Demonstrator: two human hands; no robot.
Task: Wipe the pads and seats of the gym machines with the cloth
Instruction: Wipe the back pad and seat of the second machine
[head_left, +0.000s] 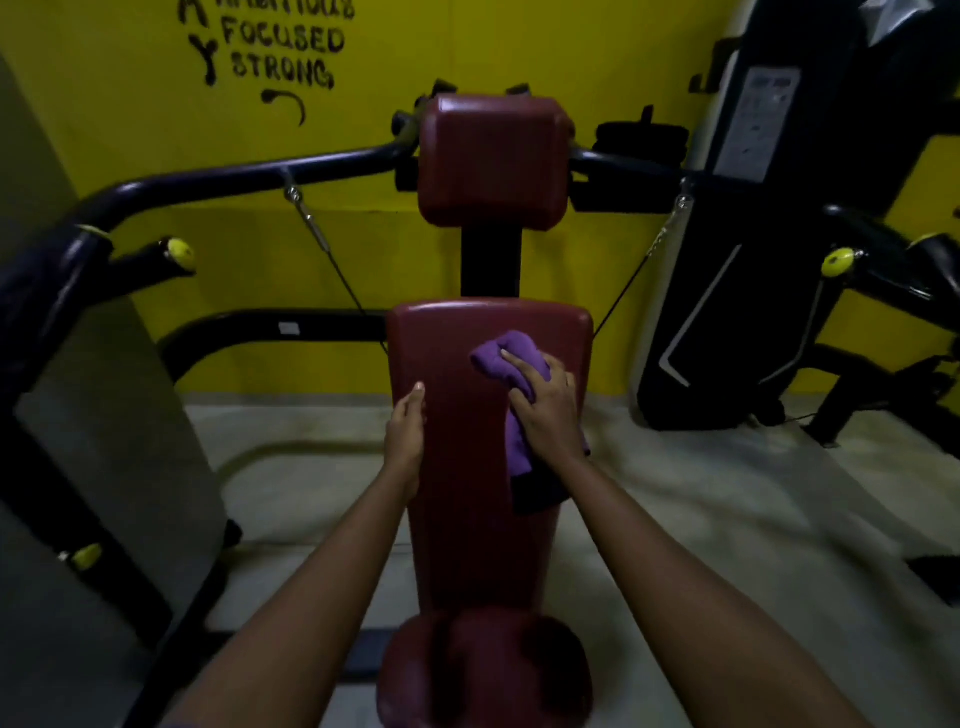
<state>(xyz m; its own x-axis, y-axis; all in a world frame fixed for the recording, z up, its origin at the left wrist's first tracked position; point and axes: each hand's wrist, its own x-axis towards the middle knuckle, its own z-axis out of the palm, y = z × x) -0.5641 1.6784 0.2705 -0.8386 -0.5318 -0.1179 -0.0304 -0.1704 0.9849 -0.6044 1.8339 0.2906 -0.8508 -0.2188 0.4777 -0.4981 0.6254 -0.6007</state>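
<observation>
Near the middle of the frame, our right hand (545, 410) had its grip closed on the bunched purple cloth (511, 353). It pressed the cloth on the upper right part of the long red back pad (457, 493). A loose end of the cloth hung down under our wrist. Our left hand (408, 431) held the left edge of the same pad, its grip closed round it with the thumb on the front. The head pad (493, 161) above and the seat (483, 670) at the bottom had no cloth on them.

We thought a few things could go wrong. The loose end could pull free, and the cloth could drop on the floor (727, 519). The bunched cloth touched only a small spot, so we could miss the pad's left side and its edges.
</observation>
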